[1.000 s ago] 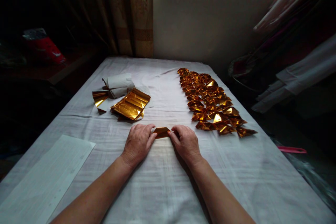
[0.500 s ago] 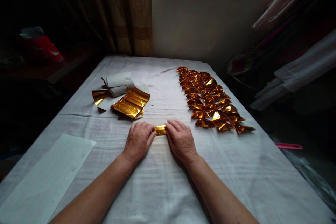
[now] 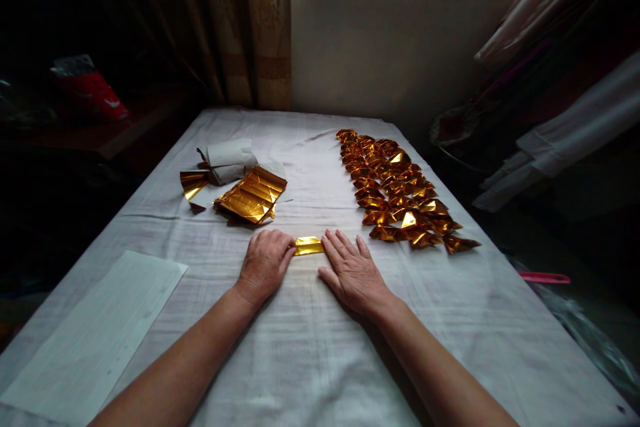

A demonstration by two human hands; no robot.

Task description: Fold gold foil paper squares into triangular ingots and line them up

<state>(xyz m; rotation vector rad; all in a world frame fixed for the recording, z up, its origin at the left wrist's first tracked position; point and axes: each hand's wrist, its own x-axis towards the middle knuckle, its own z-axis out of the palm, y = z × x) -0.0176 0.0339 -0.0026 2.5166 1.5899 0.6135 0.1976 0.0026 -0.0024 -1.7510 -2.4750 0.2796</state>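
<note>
two bare hands on a white cloth point(image 3: 310, 347), with one small gold strip point(image 3: 309, 245) between them. it's lying about mid-table left to right, on the near side of the foil stack, and its long axis runs left-right, so one short end points at each hand. the long sides face near and far, pretty much straight across the person's view.

left hand point(image 3: 265, 263) has its fingers curled in and the thumb up against them, pinching the left end of the gold strip. the fingertips are mostly tucked out of sight. right hand point(image 3: 353, 275) is palm down with fingers stretched out and spread, thumb sticking out to the left, fingertips at the strip's right end. can't tell if they're pressing down.

far left of the strip there's the creased gold foil stack point(image 3: 251, 195), slanting from near left to far right. just beyond it sits a pale paper bundle point(image 3: 227, 161), with a curved gold scrap point(image 3: 194, 183) left of the stack. over on the right, loads of folded gold pieces point(image 3: 396, 190) sit in rows going from near to far. near left, a long white sheet point(image 3: 95, 340) lies at a slant, its far end tipped to the right.
</note>
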